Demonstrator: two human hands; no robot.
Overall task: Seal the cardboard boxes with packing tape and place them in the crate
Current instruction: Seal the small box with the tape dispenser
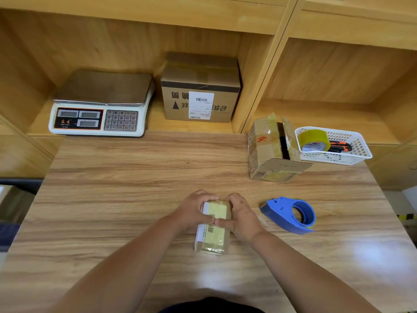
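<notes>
As the left hand (194, 208) and right hand (241, 215) each clasp the box (214, 236) in a curled grip, toward the middle of the surface's (112, 199) near edge, uneven pressing could wrinkle its tape (215, 210), leaving ends unstuck.

scale (99, 102) on shelf (155, 119) | white basket (360, 152) on table (135, 177) | knife (339, 146) inside

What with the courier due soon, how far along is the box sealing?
Done: the small box already wears yellowish tape along its top, and the blue tape dispenser lies beside it. In hand: the left hand and right hand grip that box. Left: the larger box by the basket stands with flaps open, and no crate is in view.
</notes>
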